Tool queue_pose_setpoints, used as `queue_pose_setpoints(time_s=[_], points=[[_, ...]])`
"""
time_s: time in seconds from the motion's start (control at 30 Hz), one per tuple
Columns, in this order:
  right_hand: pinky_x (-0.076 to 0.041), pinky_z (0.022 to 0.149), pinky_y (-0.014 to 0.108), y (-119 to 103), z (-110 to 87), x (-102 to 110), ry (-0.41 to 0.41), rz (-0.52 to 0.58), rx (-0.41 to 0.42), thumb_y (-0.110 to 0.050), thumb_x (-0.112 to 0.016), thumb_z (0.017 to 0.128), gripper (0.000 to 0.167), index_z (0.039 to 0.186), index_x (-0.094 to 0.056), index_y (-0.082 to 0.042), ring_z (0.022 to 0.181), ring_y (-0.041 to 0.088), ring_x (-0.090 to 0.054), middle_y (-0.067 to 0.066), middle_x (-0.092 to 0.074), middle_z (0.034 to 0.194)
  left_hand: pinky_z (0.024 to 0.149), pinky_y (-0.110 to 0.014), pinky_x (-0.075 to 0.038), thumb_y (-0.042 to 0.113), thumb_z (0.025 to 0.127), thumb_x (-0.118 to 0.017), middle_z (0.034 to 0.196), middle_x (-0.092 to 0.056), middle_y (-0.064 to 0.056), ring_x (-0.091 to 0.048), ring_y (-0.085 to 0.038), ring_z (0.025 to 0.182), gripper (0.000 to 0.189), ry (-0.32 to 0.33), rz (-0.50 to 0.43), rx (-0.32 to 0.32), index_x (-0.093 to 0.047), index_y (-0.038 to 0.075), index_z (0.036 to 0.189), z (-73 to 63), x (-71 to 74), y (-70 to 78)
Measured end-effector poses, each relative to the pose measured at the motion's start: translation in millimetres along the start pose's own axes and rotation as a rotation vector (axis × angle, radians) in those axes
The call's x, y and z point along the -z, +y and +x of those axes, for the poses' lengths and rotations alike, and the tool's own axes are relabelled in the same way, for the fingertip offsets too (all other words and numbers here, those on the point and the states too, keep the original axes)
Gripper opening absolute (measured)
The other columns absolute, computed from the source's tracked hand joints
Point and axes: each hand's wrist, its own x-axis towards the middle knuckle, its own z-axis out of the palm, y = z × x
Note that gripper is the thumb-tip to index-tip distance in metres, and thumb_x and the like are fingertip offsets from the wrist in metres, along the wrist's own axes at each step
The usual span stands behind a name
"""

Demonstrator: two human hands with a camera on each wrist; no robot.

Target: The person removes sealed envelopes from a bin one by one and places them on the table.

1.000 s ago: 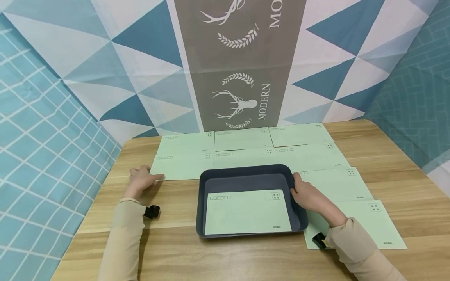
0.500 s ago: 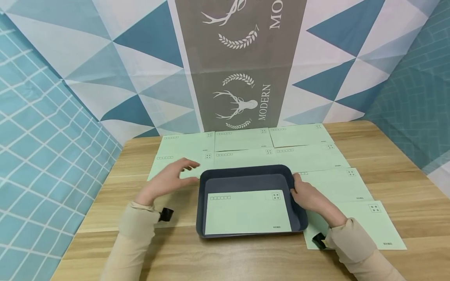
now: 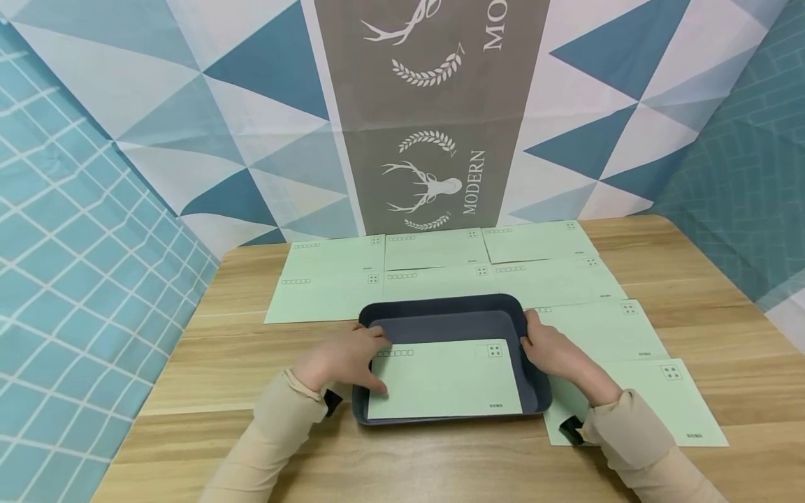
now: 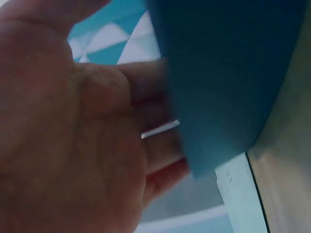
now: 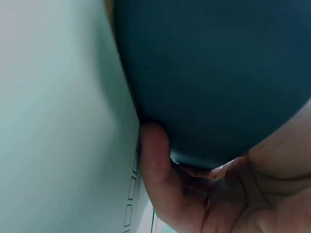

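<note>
A dark navy tray [image 3: 440, 325] lies on the wooden table, with a pale green envelope [image 3: 446, 384] inside along its near side. My left hand [image 3: 346, 356] reaches over the tray's left rim, fingers spread and thumb near the envelope's left end. In the left wrist view the fingers of that left hand [image 4: 73, 131] pass behind the tray wall [image 4: 228, 87]. My right hand [image 3: 550, 349] grips the tray's right rim. Seen from the right wrist, a finger of the right hand [image 5: 218, 204] bends under the tray's outer side [image 5: 209, 73].
Several more green envelopes lie around the tray: a back row [image 3: 434, 249] by the wall cloth, a second row [image 3: 327, 297] in front of it, and two at the right, one under my right forearm [image 3: 673, 412]. Patterned cloth [image 3: 428, 140] hangs behind the table.
My left hand has moved right from the left envelope's edge, across the table, to the tray's left rim. The right hand, the tray and the envelopes stay put.
</note>
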Motion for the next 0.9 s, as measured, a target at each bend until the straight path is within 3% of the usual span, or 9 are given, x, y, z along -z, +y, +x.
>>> queue_pose_setpoints(time_s=[0.13,0.3,0.47,0.6,0.7,0.8,0.9], points=[[-0.039,0.048,0.029,1,-0.3,0,-0.001,0.004,-0.002,-0.006,-0.036,0.093,0.048,0.131,-0.016,0.016,0.067,0.021,-0.054,0.036,-0.052,0.107,0.096,-0.037,-0.039,0.056,0.058,-0.076,0.122,-0.047,-0.011,-0.049,-0.026,0.108,0.092,0.025,0.15,-0.013,-0.05,-0.002,0.125,4.8,-8.3,9.9],[-0.039,0.049,0.029,1,-0.6,0,0.002,0.002,0.0,-0.006,-0.036,0.094,0.047,0.131,-0.016,0.016,0.067,0.021,-0.054,0.036,-0.052,0.107,0.089,-0.038,-0.041,0.054,0.051,-0.081,0.114,-0.046,-0.011,-0.048,-0.025,0.101,0.093,0.092,0.226,-0.006,-0.05,-0.001,0.119,8.1,-15.7,14.4],[-0.042,0.053,0.029,-1,-0.8,0,0.005,-0.01,-0.005,-0.006,-0.036,0.093,0.048,0.131,-0.017,0.016,0.074,0.024,-0.056,0.04,-0.047,0.115,0.089,-0.039,-0.04,0.047,0.05,-0.084,0.11,-0.048,-0.01,-0.045,-0.026,0.101,0.086,0.146,0.215,-0.024,-0.051,0.001,0.115,9.2,-16.3,12.8],[-0.043,0.054,0.03,-1,-0.6,0,0.01,-0.017,0.001,-0.005,-0.036,0.093,0.047,0.13,-0.017,0.017,0.075,0.024,-0.056,0.04,-0.046,0.115,0.089,-0.041,-0.039,0.032,0.057,-0.084,0.102,-0.057,-0.008,-0.046,-0.026,0.095,0.061,0.187,0.168,-0.039,-0.056,0.005,0.104,10.6,-12.3,10.1],[-0.043,0.053,0.03,-1,-0.4,0,0.01,-0.016,0.005,-0.005,-0.036,0.093,0.047,0.13,-0.018,0.017,0.074,0.024,-0.056,0.04,-0.047,0.114,0.081,-0.037,-0.039,0.018,0.063,-0.08,0.09,-0.06,-0.005,-0.046,-0.023,0.083,0.039,0.206,0.117,-0.055,-0.059,0.007,0.094,10.4,-7.7,6.6],[-0.042,0.053,0.03,0,-0.4,1,0.011,-0.013,0.011,-0.005,-0.036,0.093,0.046,0.13,-0.018,0.017,0.073,0.023,-0.055,0.039,-0.049,0.112,0.07,-0.032,-0.036,0.013,0.067,-0.076,0.076,-0.056,0.002,-0.041,-0.018,0.071,0.025,0.221,0.063,-0.092,-0.06,0.008,0.086,8.5,-2.7,1.3],[-0.043,0.053,0.031,0,-1.0,1,0.014,-0.01,0.019,-0.005,-0.036,0.093,0.046,0.129,-0.018,0.017,0.074,0.024,-0.056,0.039,-0.049,0.111,0.061,-0.027,-0.029,0.01,0.07,-0.072,0.064,-0.04,0.006,-0.034,-0.014,0.062,0.018,0.206,-0.049,-0.123,-0.055,0.01,0.076,6.7,2.1,-5.3]])
